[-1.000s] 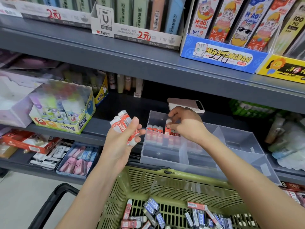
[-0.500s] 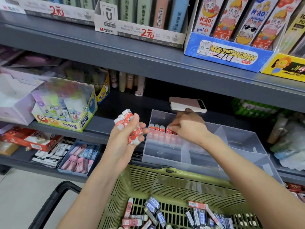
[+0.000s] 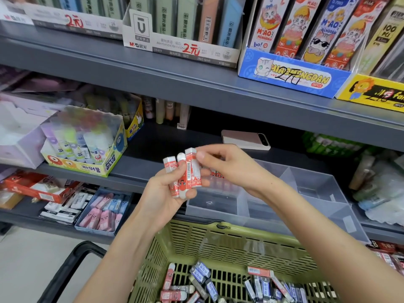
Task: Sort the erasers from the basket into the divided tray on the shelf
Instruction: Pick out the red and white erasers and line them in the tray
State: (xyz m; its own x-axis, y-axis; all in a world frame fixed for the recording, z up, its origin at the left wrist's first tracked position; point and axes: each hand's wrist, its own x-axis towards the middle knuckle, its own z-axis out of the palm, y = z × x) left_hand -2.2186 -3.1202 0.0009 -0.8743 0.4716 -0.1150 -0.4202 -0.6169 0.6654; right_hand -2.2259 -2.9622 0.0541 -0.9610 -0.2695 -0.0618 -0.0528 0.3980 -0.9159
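Now, left hand (image 3: 166,193): we see it curled round a fan of red erasers (image 3: 188,171), held upright in the air before the shelf (image 3: 135,169).
Right hand (image 3: 231,169): thumb and forefinger pinch the top of the rightmost eraser in that fan.
Tray (image 3: 310,189): clear, divided, on the shelf behind both hands; a few red ones stand toward its left side, mostly hidden.
Basket (image 3: 218,243): just below the hands, with red and blue erasers lying loose inside.
Slip risk: we judge that drawing one eraser out could drag its neighbours free, dropping them into the basket or past it.
Row risk: the standing ones may topple if nudged.
Sorting risk: clear dividers are hard to read, so a wrong compartment is possible.
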